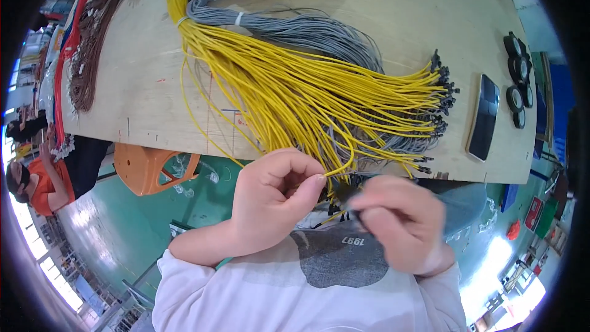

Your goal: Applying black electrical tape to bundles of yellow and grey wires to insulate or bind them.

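Observation:
Over the near edge of the table, my left hand (pixel 273 200) pinches a yellow cable (pixel 337 172) between thumb and fingers. Close to its right, my right hand (pixel 402 221) is closed and blurred by motion. A small dark thing (pixel 347 193) shows at its fingertips, too smeared to name. Beyond both hands, a large bundle of yellow cables (pixel 276 64) fans out across the table, with black connectors (pixel 441 89) on its right-hand ends. Grey cables (pixel 295 27) lie behind and partly under the yellow ones, held by a white tie (pixel 239 18).
A phone (pixel 483 117) and several black tape rolls (pixel 518 67) lie at the table's right. Brown cables (pixel 86 74) and red cables (pixel 61 86) hang at the left edge. An orange stool (pixel 141 169) stands beside the table; a person in orange (pixel 46 184) is farther left.

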`<move>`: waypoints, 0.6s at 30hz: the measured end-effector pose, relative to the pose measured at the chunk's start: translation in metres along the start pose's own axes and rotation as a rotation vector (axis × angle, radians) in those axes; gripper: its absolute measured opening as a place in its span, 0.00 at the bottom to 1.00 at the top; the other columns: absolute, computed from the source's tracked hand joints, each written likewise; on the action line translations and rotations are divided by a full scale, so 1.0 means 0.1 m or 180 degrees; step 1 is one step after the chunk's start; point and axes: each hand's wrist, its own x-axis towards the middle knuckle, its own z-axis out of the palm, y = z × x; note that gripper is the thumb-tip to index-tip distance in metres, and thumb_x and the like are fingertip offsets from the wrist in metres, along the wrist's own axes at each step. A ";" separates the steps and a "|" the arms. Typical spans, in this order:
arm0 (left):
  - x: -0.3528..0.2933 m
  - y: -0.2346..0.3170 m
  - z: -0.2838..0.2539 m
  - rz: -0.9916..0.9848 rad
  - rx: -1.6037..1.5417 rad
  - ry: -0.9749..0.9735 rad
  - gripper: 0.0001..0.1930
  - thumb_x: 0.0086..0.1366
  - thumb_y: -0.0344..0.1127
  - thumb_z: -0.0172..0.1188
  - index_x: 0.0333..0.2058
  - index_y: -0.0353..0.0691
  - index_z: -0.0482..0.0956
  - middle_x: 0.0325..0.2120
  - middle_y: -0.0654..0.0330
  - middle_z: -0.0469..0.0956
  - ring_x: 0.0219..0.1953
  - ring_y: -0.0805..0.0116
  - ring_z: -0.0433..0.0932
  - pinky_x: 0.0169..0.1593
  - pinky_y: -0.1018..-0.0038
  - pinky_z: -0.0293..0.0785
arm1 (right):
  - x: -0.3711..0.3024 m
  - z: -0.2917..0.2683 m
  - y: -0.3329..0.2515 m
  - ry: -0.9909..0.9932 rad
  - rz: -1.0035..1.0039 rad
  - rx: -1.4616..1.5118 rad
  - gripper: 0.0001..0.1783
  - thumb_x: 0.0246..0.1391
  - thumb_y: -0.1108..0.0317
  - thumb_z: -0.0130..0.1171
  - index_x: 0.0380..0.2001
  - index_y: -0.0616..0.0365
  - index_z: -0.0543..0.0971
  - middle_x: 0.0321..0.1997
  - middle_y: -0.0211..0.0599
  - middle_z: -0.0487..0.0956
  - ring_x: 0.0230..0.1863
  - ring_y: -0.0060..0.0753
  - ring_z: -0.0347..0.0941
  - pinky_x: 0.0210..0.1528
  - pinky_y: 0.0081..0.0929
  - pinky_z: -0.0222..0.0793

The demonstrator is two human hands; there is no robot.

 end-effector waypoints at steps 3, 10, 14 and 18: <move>0.01 -0.06 0.11 0.0086 -0.0163 0.0010 0.01 0.57 0.22 0.56 0.30 0.33 0.74 0.23 0.68 0.71 0.22 0.87 0.66 0.23 0.89 0.60 | -0.04 0.20 0.14 0.0431 0.0541 0.0495 0.09 0.47 0.80 0.54 0.34 0.63 0.78 0.21 0.32 0.73 0.22 0.19 0.66 0.24 0.17 0.60; -0.04 -0.15 0.18 0.0346 -0.0509 0.0205 0.03 0.57 0.20 0.55 0.30 0.33 0.74 0.25 0.66 0.71 0.25 0.84 0.68 0.27 0.87 0.63 | -0.01 0.33 0.28 0.0838 0.0151 0.0474 0.12 0.47 0.81 0.54 0.37 0.63 0.78 0.21 0.32 0.73 0.19 0.18 0.65 0.21 0.17 0.59; -0.04 -0.15 0.20 0.0487 -0.0555 0.0196 0.04 0.57 0.20 0.55 0.31 0.32 0.74 0.25 0.65 0.70 0.26 0.83 0.68 0.29 0.87 0.64 | 0.00 0.36 0.31 0.0932 -0.0040 0.0296 0.12 0.47 0.81 0.54 0.38 0.63 0.78 0.20 0.32 0.73 0.19 0.19 0.64 0.21 0.16 0.58; -0.07 -0.13 0.21 0.0507 -0.0652 0.0184 0.04 0.56 0.20 0.55 0.32 0.31 0.73 0.25 0.64 0.70 0.26 0.82 0.68 0.29 0.86 0.63 | 0.00 0.38 0.32 0.0992 -0.0037 0.0281 0.12 0.47 0.81 0.54 0.37 0.64 0.78 0.19 0.31 0.71 0.19 0.19 0.64 0.21 0.15 0.58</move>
